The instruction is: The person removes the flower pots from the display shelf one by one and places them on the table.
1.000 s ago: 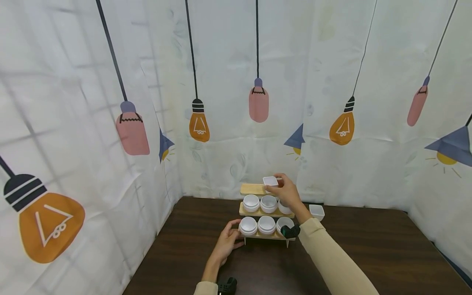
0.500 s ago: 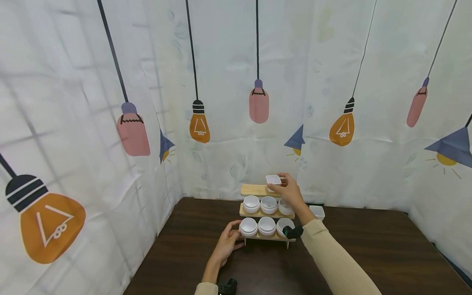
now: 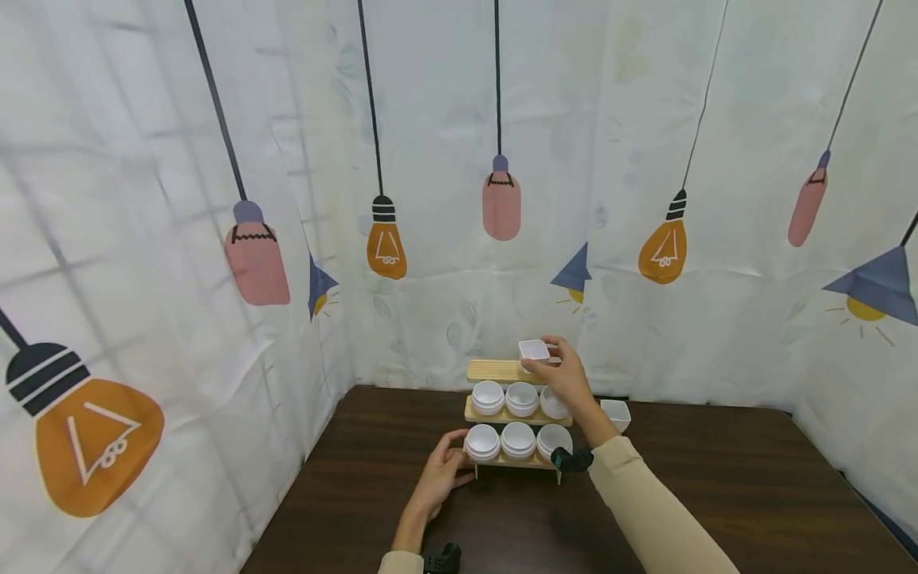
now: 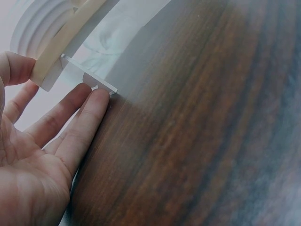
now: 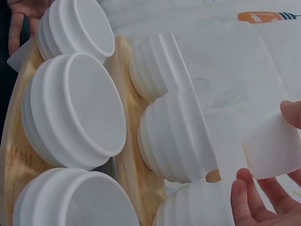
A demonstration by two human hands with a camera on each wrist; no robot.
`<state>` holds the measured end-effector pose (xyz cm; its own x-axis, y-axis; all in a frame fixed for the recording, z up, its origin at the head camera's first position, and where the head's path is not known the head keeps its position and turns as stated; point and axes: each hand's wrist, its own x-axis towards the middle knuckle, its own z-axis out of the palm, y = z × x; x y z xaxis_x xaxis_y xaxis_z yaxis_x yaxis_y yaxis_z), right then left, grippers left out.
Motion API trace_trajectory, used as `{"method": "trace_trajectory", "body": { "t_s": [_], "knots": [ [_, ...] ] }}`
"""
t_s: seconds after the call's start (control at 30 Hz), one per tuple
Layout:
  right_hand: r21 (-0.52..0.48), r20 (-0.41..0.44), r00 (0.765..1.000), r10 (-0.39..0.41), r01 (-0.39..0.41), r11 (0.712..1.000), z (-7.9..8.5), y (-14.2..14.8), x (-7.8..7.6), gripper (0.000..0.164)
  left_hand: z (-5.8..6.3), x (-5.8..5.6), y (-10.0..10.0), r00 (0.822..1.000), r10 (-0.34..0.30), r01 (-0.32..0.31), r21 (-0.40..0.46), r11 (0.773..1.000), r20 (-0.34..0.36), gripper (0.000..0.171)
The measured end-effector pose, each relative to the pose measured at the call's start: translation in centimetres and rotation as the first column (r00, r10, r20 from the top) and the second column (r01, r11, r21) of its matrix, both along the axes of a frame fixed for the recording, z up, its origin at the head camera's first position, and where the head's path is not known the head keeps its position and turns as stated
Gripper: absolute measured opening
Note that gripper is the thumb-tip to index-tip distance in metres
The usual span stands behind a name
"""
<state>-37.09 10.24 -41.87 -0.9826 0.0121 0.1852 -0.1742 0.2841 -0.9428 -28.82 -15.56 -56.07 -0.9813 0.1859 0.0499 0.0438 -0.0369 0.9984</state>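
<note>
A three-tier stand (image 3: 527,420) with pale wooden shelves and clear supports stands on the table. Round white bowls (image 3: 519,440) fill its lower and middle shelves. My left hand (image 3: 436,477) grips the left end of the lowest shelf; in the left wrist view its thumb (image 4: 19,68) lies against the wood and the longer fingertips touch the clear support. Over the right part of the top shelf (image 3: 495,370), my right hand (image 3: 566,373) pinches a small square white bowl (image 3: 533,351) between thumb and fingers. Whether the bowl touches the shelf I cannot tell.
A second square white bowl (image 3: 616,414) sits on the dark wooden table (image 3: 703,470), right of the stand and beyond my right forearm. A pale curtain (image 3: 445,319) with printed lamps hangs behind the table and along its left side.
My right hand has shifted slightly right along the top shelf with the square bowl, then nearly stopped. The left hand keeps its hold on the stand.
</note>
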Motion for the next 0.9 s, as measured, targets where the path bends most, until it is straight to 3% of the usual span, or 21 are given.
{"method": "trace_trajectory", "body": {
  "t_s": [0.53,0.9],
  "knots": [
    [-0.06,0.003,0.999,0.037,-0.037,0.998,-0.1,0.2,1.1,0.074,0.0,0.1,0.0,1.0,-0.001,0.001,0.005,1.0,0.002,0.042],
    [-0.02,-0.037,0.999,0.003,-0.004,1.0,-0.2,0.4,1.8,0.071,0.1,0.1,0.0,1.0,-0.004,0.004,0.007,1.0,-0.003,0.042]
  ]
}}
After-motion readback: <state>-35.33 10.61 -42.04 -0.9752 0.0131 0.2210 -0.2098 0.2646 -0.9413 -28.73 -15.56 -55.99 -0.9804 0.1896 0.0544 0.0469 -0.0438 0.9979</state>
